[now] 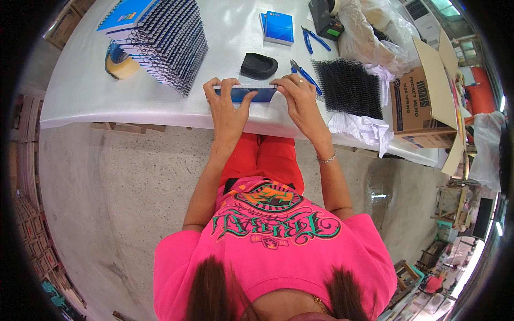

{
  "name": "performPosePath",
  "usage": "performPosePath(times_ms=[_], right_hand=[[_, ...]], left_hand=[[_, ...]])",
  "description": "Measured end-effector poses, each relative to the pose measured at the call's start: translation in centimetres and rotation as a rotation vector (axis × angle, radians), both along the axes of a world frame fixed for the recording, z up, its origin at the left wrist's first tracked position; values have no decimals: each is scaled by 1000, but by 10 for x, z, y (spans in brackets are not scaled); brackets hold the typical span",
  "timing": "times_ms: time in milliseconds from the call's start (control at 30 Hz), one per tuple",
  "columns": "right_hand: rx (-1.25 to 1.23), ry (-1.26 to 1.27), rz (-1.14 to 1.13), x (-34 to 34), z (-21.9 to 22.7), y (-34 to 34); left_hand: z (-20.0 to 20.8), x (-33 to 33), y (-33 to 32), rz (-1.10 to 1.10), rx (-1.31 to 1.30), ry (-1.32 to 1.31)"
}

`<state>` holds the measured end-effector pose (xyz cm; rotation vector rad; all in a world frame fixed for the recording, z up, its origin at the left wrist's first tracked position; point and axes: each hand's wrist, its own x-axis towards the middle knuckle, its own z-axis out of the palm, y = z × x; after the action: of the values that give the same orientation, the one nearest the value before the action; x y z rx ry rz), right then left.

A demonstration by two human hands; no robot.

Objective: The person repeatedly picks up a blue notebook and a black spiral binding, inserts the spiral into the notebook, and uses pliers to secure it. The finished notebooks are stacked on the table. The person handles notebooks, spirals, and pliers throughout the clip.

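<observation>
Two hands (227, 111) (301, 100) | blue notebook (264, 96) held at both ends | apparently tilted

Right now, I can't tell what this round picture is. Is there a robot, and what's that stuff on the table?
No robot here, just a person with a head-worn camera. It looks down, so a pink shirt shows, and its wide lens bends straight edges. The bare left hand and right hand hold a blue book by its ends with their fingers. On the table, a stack of spiral notebooks stands on the left, beside a roll of tape. Two small books lie farther back. Toward the right are two pairs of pliers, black coils, a plastic bag and an open cardboard box.
</observation>
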<state>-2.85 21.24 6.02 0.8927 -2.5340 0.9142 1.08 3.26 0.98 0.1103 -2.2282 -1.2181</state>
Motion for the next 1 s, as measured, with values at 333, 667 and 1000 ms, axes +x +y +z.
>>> performPosePath(times_ms=[333,667,1000], right_hand=[[-17,10,-19,2,2,-2],[23,-122,103,-11,7,4],[212,-152,258,-73,-23,-21]], left_hand=[[-3,0,16,11,109,-21],[-4,-3,-7,-82,52,-36],[2,-5,-64,-218,-5,-28]])
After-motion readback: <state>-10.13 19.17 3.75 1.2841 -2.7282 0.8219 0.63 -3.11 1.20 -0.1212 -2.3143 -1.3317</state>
